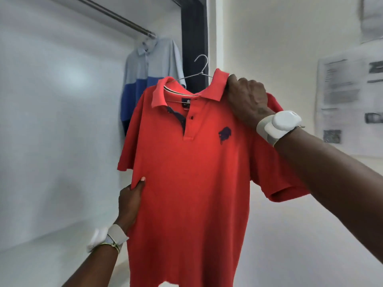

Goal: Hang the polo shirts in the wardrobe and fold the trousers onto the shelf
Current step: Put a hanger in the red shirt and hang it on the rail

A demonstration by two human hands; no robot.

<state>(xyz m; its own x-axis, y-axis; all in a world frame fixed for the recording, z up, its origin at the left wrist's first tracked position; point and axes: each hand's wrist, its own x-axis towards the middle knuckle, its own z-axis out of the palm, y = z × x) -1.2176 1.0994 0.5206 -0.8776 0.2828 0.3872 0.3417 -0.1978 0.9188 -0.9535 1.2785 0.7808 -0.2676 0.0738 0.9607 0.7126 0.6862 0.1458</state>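
Note:
A red polo shirt [186,172] with a dark chest logo hangs on a wire hanger [202,66] held up in front of me. My right hand [246,98] grips the shirt's collar and shoulder at the hanger's right end. My left hand [130,200] pinches the shirt's left side seam below the sleeve. Behind it, a grey and blue polo shirt [149,79] hangs from the wardrobe rail [116,15] at its right end. No trousers are in view.
The white wardrobe interior [51,121] opens to the left, with a dark frame post [193,38] at its right edge. A white wall with printed papers [350,100] lies to the right. A pale shelf or floor surface [41,255] runs along the bottom.

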